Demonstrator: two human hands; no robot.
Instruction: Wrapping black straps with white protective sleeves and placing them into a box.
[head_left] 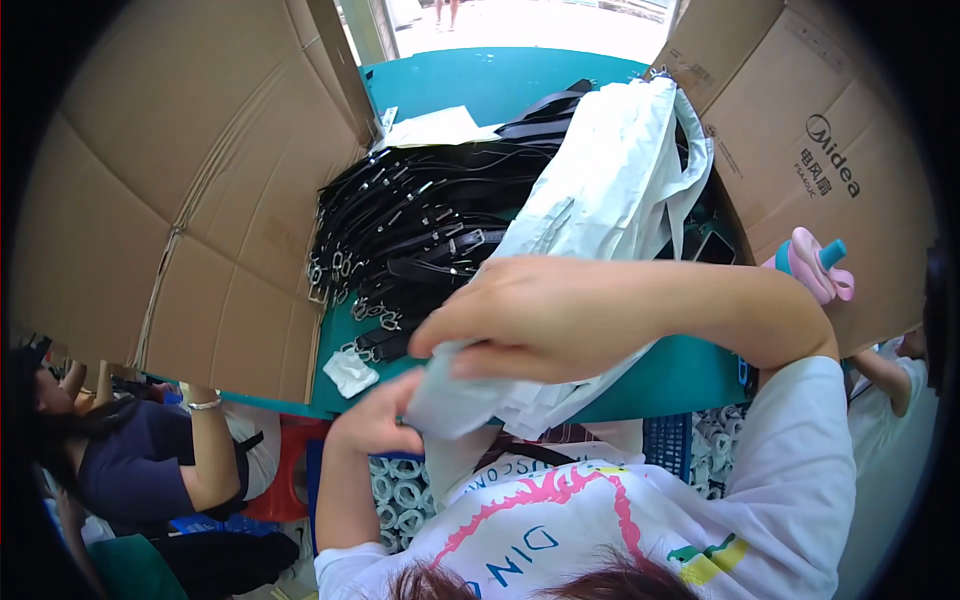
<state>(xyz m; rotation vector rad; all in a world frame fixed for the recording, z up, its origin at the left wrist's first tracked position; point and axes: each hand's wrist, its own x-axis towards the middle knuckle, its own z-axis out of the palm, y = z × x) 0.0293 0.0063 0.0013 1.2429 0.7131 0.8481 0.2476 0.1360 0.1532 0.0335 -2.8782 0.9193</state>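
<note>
Just over the table's near edge, a thin white sheet [455,395], paper or soft wrapping, is held between my two hands. My right hand [515,315] reaches across from the right and closes over its upper part, slightly blurred. My left hand [385,415] curls its fingers and thumb at the sheet's left edge. Beyond my right forearm lies a thick bundle of long white strips [600,170], its near end partly hidden by that arm. To its left, many black straps [430,190] with metal buckles and clasps are heaped. A crumpled white piece [351,373] rests beside my left hand.
Tall cardboard walls [230,200] [800,120] flank the green table [450,85]. White papers [435,128] lie behind the straps. A pink bottle with a blue spout [815,262] stands right. Rolled white coils [400,495] and a blue basket [668,445] sit below. Another person [150,455] is left.
</note>
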